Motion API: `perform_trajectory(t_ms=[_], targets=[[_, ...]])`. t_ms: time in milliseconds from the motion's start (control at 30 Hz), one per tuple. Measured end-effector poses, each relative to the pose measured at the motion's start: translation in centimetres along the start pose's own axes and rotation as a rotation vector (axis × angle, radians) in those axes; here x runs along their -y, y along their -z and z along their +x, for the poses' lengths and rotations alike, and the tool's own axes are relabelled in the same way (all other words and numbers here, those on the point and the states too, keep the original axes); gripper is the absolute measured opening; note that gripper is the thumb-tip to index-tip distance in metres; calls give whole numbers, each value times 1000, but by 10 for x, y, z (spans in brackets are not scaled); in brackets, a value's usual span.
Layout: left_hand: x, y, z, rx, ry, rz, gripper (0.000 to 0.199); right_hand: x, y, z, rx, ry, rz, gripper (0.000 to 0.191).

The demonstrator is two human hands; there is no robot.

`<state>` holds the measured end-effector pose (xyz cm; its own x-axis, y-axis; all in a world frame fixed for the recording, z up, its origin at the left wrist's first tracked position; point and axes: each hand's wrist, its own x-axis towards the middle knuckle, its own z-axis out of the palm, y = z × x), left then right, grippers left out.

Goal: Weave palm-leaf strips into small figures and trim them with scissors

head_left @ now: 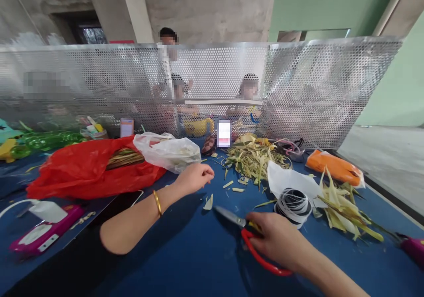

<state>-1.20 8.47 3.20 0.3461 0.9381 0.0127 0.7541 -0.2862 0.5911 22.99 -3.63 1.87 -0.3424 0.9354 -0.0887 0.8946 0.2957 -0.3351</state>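
Observation:
My right hand (273,239) is wrapped round red-handled scissors (265,261), whose closed blades point left over the blue table (205,261). Just beyond the blade tips lies a small pale husk piece (208,203). My left hand (195,177), with a gold bangle on the wrist, is above the table near a white plastic bag (168,151); its fingers are curled together, and whatever they may hold is hidden. A heap of dry husk scraps (255,158) lies past both hands. Beside my right hand stands a spool of white cord (293,206).
Left are a red bag (89,166) of dry stalks and a purple power strip (46,233). Loose husks (344,204) and an orange packet (334,168) lie right. A phone (224,133) stands before the perforated metal screen (212,74); people are behind it.

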Motion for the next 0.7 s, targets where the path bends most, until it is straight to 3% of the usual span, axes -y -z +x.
perform_trajectory(t_ms=[67,133,200,267,367,467,600,700], targets=[[6,-3,-21,29,30,247,26,-2,1,5,-136,-139,53,33],[8,-11,-39,94,81,384,49,-2,2,8,-233,-194,251,39],[8,-21,-50,168,92,375,62,-2,3,8,-265,-167,549,46],[4,-34,-49,150,99,325,56,0,3,8,-274,-121,798,51],[-8,-51,-24,100,26,237,30,-1,2,7,-308,-92,1029,55],[-26,-63,20,25,-11,218,15,-6,5,8,-331,-87,1252,58],[-53,-61,76,-87,-16,201,34,-14,17,3,-390,48,1482,49],[-66,-48,90,-318,-101,149,47,-18,30,-3,-433,178,1614,39]])
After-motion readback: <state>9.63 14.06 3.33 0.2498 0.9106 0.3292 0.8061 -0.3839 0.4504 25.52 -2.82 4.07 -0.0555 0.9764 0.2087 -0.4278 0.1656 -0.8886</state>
